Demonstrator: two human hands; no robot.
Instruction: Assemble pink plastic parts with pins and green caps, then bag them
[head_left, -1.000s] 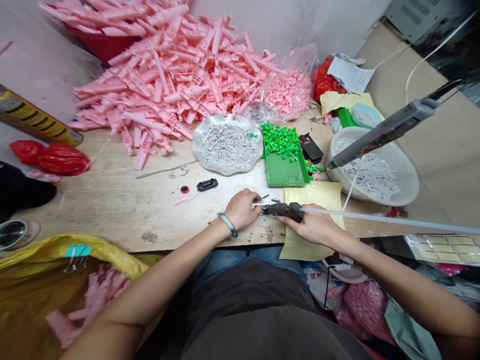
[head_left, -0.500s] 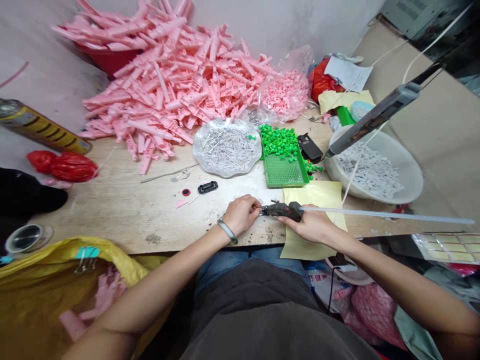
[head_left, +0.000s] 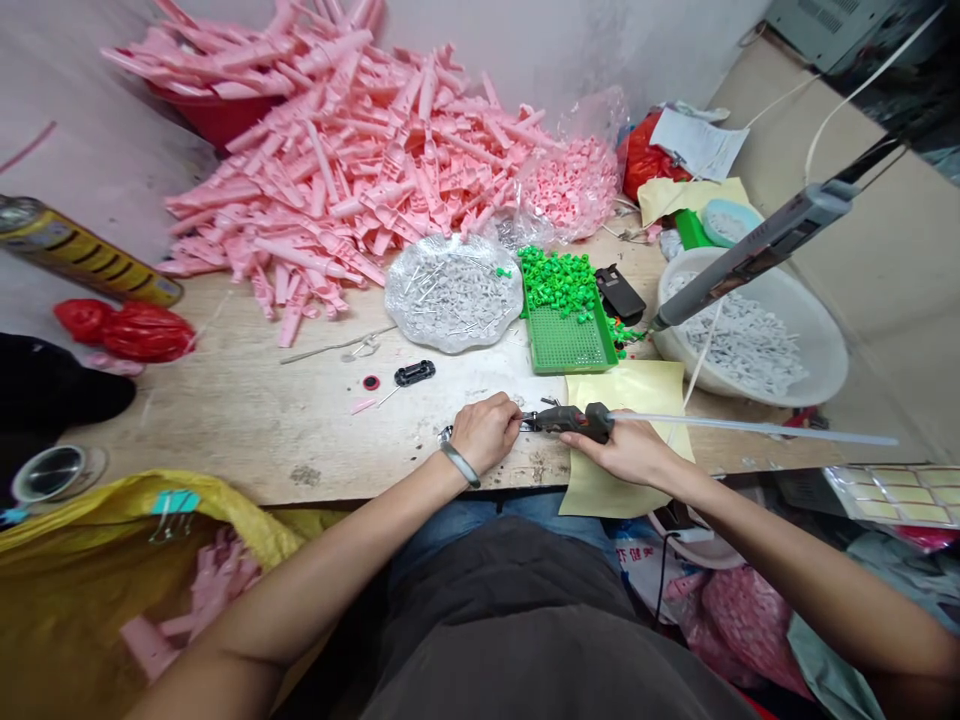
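Right hand [head_left: 626,452] clenches a hot-glue gun [head_left: 570,422] fed by a clear glue stick [head_left: 750,429] over yellow paper [head_left: 600,495]; curled left hand [head_left: 486,433] sits at its 9 o'clock nozzle, any held part hidden; green pegboard tray [head_left: 562,348] at 12 o'clock

Ahead of me rises a scuffed white plaster wall [head_left: 570,50], meeting the back of my pale wooden workbench [head_left: 247,420]. To my right lies a flat beige floor [head_left: 900,300], with a grey ventilated metal box [head_left: 825,20] in the far corner and a thin white cable [head_left: 847,105] trailing across.
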